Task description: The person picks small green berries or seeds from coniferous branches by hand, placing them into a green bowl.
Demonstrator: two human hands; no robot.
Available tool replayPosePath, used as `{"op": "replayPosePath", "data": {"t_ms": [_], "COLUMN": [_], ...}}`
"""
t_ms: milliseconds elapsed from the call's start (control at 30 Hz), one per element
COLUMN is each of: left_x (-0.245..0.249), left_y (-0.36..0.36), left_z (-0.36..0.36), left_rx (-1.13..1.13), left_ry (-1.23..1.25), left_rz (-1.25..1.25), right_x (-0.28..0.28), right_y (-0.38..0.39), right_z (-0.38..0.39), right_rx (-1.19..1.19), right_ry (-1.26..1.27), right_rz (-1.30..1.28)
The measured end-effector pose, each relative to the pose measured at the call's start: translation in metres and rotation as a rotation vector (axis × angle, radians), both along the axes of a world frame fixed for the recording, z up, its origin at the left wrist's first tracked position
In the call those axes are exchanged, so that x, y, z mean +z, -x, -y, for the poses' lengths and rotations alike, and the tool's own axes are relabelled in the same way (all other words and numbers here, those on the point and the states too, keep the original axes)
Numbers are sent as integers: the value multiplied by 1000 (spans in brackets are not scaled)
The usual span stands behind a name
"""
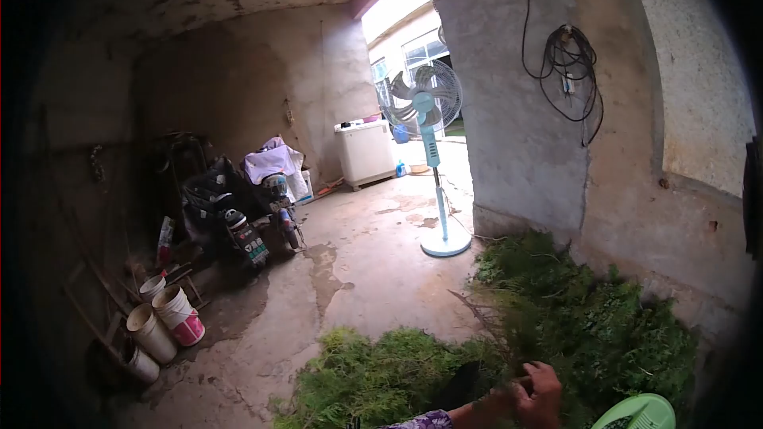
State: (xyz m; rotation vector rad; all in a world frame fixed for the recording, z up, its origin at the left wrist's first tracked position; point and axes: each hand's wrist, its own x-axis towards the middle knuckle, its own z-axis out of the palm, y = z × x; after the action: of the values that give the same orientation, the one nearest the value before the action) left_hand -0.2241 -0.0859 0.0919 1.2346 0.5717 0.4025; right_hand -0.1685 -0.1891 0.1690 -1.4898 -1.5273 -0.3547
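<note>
My left hand (496,403) reaches in from the bottom, behind a purple patterned sleeve (425,421). Right beside it, my right hand (542,396) has its fingers curled closed. The two meet at the lower end of a leafy green branch (520,332), which is blurred and rises above them; the exact grip is partly hidden. Cut feathery greenery lies around them, one heap (366,377) on the left and a larger pile (612,326) on the right. A light green plastic basket (648,407) shows at the lower right, cut off by the view's edge.
A standing fan (433,151) is on the concrete floor (381,286). Buckets (179,318) and poles line the left side. Behind them are a parked electric scooter (250,230) and a white washing machine (366,151). Coiled black cable (568,59) hangs on the right wall.
</note>
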Motion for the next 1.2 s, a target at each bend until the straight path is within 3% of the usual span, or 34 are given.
{"op": "replayPosePath", "data": {"t_ms": [67, 100, 133, 167, 233, 267, 300, 367, 400, 500, 567, 633, 700, 767, 833, 867, 900, 967, 1033, 1067, 1200], "left_x": [20, 27, -8, -5, 3, 9, -3, -34, -19, -27, -31, -40, -32, -38, -63, -60, -53, -44, -41, -39, -42], "left_y": [13, 14, 8, 8, 5, 1, -5, -15, -11, -10, -10, -13, -10, -12, -20, -18, -15, -15, -17, -18, -22], "left_z": [1, 2, -13, -11, -10, -2, -2, -6, -3, 1, 2, 2, 2, 3, 1, 4, 9, 11, 11, 12, 14], "left_rx": [-23, -36, -8, -15, 74, 142, 139, 165, 85, -83, -108, -83, -142, -206, -152, -160, -175, -197, -330, -334, -284], "left_ry": [129, 194, -56, -52, 118, 269, 271, -143, -352, -172, -246, -322, -386, -448, -628, -625, -587, -545, -229, -224, -492], "left_rz": [-23, -34, -54, -58, -122, -15, -17, -93, -81, 36, 76, 113, 80, 46, 231, 230, 186, 139, 19, 17, 52], "right_x": [5, 6, 7, 6, -7, -19, -25, -40, -53, -59, -82, -76, -66, -71, -84, -96, -104, -114, -114, -100, -78], "right_y": [-5, -9, -14, -19, -32, -38, -40, -42, -45, -44, -44, -44, -39, -40, -46, -54, -58, -58, -57, -52, -43], "right_z": [12, 16, 19, 23, 25, 25, 26, 31, 30, 26, 25, 29, 32, 34, 34, 33, 33, 34, 38, 38, 39], "right_rx": [44, 44, -22, -93, -141, -147, -153, -152, -147, -147, -77, -94, 94, 93, 90, 14, -63, -34, -5, -17, 67], "right_ry": [157, 157, 187, 218, 234, 242, 249, 259, 326, 448, 234, 293, 241, 240, 237, 329, 419, 334, 255, 253, 141], "right_rz": [-304, -305, -338, -373, -366, -404, -442, -482, -502, -659, -633, -622, -945, -963, -979, -839, -698, -737, -773, -808, -902]}}
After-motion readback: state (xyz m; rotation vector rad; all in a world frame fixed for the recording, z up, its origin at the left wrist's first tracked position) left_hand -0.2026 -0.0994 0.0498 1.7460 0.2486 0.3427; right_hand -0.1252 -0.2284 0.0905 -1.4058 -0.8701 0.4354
